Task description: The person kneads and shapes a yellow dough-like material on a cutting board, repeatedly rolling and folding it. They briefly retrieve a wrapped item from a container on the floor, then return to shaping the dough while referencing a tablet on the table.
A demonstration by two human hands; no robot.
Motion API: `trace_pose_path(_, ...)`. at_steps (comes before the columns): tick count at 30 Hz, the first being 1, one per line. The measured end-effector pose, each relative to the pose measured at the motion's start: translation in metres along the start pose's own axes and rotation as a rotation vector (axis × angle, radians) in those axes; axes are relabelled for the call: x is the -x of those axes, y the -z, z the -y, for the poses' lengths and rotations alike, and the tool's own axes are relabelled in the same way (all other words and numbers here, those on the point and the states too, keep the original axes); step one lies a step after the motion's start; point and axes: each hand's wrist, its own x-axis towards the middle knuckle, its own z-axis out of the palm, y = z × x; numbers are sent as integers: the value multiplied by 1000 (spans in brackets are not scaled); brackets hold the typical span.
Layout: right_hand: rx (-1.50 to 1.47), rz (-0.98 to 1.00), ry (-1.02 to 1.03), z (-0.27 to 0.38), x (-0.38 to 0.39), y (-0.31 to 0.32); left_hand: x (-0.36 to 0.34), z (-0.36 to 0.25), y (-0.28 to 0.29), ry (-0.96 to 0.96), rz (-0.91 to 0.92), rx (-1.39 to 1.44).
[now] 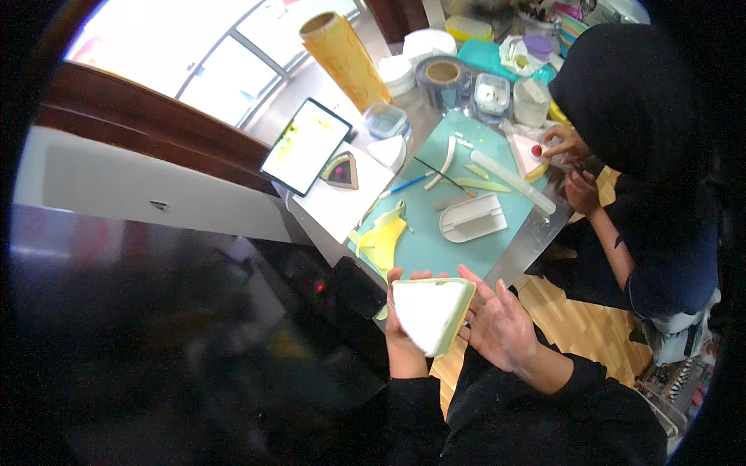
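Note:
A wedge-shaped piece [423, 314] with a white face and a pale green and yellow rim is held up near the front edge of the table. My left hand [402, 340] grips it from the left, its fingers partly hidden behind the piece. Close to the wedge's right side, my right hand [503, 330] has its fingers stretched out; whether they touch the rim I cannot tell. Beyond my hands, yellow and green sheet scraps [383, 239] lie on a teal mat [466, 260]. A white mould-like tray with a rounded end [474, 219] rests to their right.
A tablet [305, 146] leans at the left beside a dark wedge model [339, 171]. A clear roller [513, 182] and a blue-handled tool [408, 184] lie on the mat. At right, a co-worker's hands [579, 182] work at a pink wedge [527, 155]. A yellow roll [342, 62] stands behind.

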Motion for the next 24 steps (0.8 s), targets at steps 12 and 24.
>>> trace_pose_path(12,-162,173,299,45,-40,-96,-84,-80,-173,-63,75,-1060)
trace_pose_path(24,117,163,134,56,-101,-82,-100,-111,-102,202,-196,-467)
